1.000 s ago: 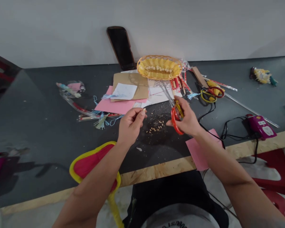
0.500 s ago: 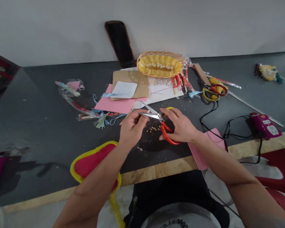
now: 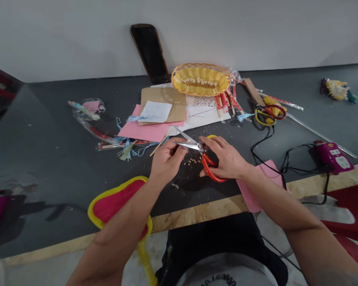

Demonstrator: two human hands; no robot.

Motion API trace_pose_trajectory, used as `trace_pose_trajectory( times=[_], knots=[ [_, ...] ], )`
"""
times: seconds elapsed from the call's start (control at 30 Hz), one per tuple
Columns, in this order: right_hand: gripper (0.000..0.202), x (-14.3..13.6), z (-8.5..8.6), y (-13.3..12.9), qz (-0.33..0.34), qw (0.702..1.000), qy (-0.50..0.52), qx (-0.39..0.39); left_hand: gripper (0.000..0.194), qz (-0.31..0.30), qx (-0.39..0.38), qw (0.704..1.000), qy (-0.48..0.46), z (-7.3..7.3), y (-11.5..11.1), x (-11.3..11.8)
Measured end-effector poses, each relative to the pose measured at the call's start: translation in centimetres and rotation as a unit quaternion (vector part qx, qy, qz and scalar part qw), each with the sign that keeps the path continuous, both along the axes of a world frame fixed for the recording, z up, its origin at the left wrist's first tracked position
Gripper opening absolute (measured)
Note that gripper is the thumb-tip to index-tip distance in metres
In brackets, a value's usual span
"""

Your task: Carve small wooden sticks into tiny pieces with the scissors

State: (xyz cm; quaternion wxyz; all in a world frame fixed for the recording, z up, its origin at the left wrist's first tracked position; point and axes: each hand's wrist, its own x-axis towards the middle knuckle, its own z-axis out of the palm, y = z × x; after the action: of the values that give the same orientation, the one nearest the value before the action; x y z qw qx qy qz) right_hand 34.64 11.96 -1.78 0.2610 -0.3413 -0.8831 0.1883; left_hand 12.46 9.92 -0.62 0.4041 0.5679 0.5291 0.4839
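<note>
My right hand (image 3: 226, 159) holds a pair of scissors (image 3: 209, 169) by the red and yellow handles, the blades spread and pointing left. My left hand (image 3: 167, 159) pinches a thin pale stick (image 3: 188, 140), mostly hidden by the fingers, whose end lies between the blades. Small tan cut bits (image 3: 193, 161) are scattered on the dark table below the scissors. Behind the hands, a yellow woven basket (image 3: 201, 90) holds a row of small pale pieces.
A phone (image 3: 151, 53) leans on the wall. Pink paper (image 3: 149, 132), brown card and tassels (image 3: 127, 151) lie behind my left hand. Other scissors (image 3: 270, 115), cables and a purple power socket (image 3: 335, 158) are at right. A red and yellow fan (image 3: 116, 202) lies under my left forearm.
Both hands and the scissors have barely moved; the blades have opened slightly wider. The view has shifted a little.
</note>
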Motion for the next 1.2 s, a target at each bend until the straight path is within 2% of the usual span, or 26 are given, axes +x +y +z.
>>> trace_pose_trajectory(
  times=[0.2,0.47,0.63,0.8,0.93,1.03,1.2],
  knots=[
    [0.071,-0.4,0.0,-0.4,-0.006,1.0,0.0,0.027,0.027,0.001,0.019,0.999,0.036,0.1,0.0,0.1],
    [0.065,-0.5,0.4,-1.0,-0.036,0.998,-0.041,0.043,0.026,0.007,0.029,0.997,0.073,0.5,-0.1,0.1],
    [0.063,-0.7,0.4,-1.0,-0.044,0.997,-0.043,0.055,0.024,0.02,0.041,0.996,0.078,0.4,-0.3,0.2],
    [0.062,-0.9,0.1,-1.0,-0.047,0.998,-0.024,0.034,0.023,0.03,0.048,0.996,0.075,0.5,-0.2,0.3],
    [0.071,-0.8,0.1,-1.0,-0.045,0.998,-0.025,0.033,0.025,0.011,0.069,0.994,0.085,1.1,-0.4,0.3],
    [0.079,-0.7,0.1,-0.8,-0.025,0.999,-0.018,0.04,0.023,-0.01,0.054,0.996,0.068,1.2,-0.5,0.2],
    [0.075,-0.7,-0.3,-0.7,-0.012,0.999,-0.007,0.034,0.026,-0.028,0.032,0.998,0.039,0.9,-0.6,0.1]
  ],
)
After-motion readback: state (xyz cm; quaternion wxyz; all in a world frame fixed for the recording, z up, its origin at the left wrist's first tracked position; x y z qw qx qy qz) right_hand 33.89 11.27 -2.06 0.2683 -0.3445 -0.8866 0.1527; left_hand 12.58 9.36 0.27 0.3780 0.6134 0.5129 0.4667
